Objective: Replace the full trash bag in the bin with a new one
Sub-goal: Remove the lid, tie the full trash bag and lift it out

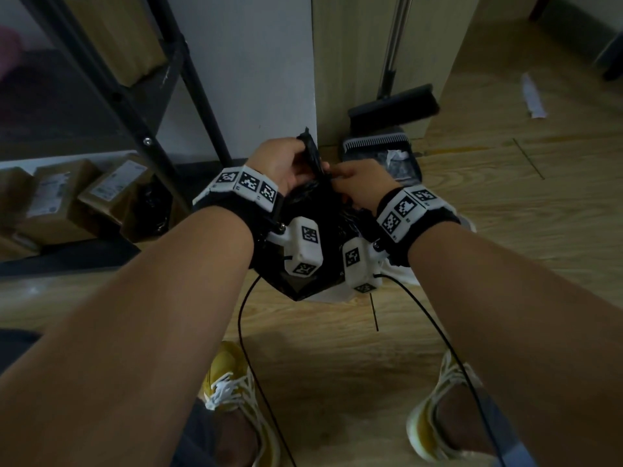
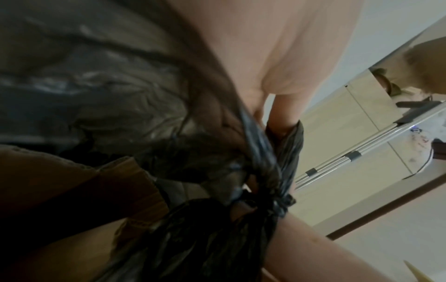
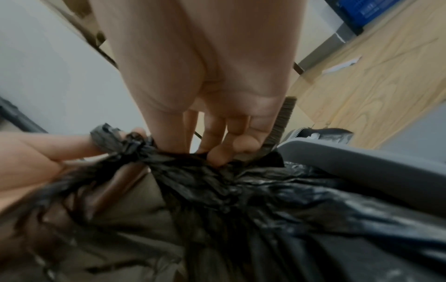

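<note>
Black plastic bunches up between both hands: I'm knotting the full trash bag (image 1: pixel 317 210), which sits in the bin (image 3: pixel 362 158) on the floor. Left hand (image 1: pixel 283 163) pinches one twisted tail, right hand (image 1: pixel 360 187) pinches the other w/ curled fingertips. Best to pull both tails apart evenly & cinch low (thin film probably tears if yanked), then lift it out.

Both forearms reach forward and meet above the black trash bag (image 1: pixel 313 210). The left hand (image 1: pixel 281 163) grips a twisted strip of the bag's gathered top in curled fingers. Just beside it, the right hand (image 1: pixel 360 185) pinches the bag's plastic with bent fingertips (image 3: pixel 218 152).
</note>
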Demonstrator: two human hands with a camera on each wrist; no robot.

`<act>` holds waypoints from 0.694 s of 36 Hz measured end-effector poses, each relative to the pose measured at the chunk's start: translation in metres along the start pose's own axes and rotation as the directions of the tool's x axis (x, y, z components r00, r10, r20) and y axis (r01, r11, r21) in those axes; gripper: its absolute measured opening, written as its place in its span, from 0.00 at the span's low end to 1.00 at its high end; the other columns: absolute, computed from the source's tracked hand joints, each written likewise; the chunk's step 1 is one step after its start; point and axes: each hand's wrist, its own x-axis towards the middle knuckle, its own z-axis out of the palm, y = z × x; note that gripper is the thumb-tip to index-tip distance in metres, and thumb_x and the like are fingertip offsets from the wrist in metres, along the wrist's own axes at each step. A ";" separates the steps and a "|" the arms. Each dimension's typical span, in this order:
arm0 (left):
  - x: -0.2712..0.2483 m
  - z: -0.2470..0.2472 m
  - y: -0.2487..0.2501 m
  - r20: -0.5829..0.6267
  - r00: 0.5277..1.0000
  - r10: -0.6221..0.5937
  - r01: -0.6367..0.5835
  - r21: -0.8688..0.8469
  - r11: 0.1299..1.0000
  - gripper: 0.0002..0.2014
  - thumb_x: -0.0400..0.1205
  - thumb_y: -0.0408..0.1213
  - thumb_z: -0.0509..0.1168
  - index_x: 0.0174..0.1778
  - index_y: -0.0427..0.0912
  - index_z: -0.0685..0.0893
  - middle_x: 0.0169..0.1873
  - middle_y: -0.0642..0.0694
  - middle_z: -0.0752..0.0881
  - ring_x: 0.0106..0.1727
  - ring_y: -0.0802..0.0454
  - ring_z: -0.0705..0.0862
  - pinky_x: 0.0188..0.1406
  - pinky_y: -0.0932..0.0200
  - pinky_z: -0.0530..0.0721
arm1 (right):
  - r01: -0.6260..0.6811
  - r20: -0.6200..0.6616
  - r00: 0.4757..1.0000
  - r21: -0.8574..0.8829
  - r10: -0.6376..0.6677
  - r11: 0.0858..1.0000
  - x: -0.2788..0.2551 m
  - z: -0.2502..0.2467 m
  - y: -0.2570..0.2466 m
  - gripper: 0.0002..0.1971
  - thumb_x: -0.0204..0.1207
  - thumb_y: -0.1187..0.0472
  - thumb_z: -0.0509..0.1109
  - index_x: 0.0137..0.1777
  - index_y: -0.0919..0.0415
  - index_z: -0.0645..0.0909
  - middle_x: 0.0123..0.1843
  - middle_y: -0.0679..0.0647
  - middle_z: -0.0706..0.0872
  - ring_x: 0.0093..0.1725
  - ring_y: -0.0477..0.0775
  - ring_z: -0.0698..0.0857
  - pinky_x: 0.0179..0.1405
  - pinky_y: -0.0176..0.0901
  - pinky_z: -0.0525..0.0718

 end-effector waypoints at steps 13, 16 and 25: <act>0.003 -0.013 0.002 -0.045 0.999 0.005 0.002 0.140 0.990 0.12 0.86 0.27 0.53 0.38 0.37 0.75 0.35 0.41 0.83 0.34 0.47 0.85 0.41 0.55 0.88 | 0.023 -0.292 0.955 0.241 0.049 0.970 0.002 -0.007 -0.003 0.06 0.69 0.64 0.74 0.37 0.54 0.91 0.41 0.56 0.92 0.42 0.52 0.87 0.52 0.48 0.85; 0.004 -0.019 0.001 -0.008 1.000 0.012 -0.010 0.159 0.987 0.11 0.88 0.28 0.52 0.42 0.35 0.75 0.35 0.42 0.85 0.31 0.50 0.86 0.48 0.56 0.87 | 0.014 -0.348 0.934 0.256 0.079 0.966 0.003 -0.011 -0.006 0.06 0.71 0.62 0.72 0.39 0.54 0.91 0.34 0.51 0.88 0.39 0.52 0.86 0.52 0.49 0.87; -0.004 -0.021 0.004 0.024 0.998 -0.062 0.056 0.192 0.980 0.19 0.90 0.33 0.45 0.37 0.37 0.75 0.15 0.50 0.86 0.16 0.58 0.85 0.31 0.59 0.84 | 0.057 -0.431 0.901 0.201 0.036 0.978 0.001 -0.019 -0.024 0.06 0.80 0.63 0.64 0.47 0.56 0.83 0.46 0.55 0.84 0.51 0.57 0.84 0.56 0.48 0.83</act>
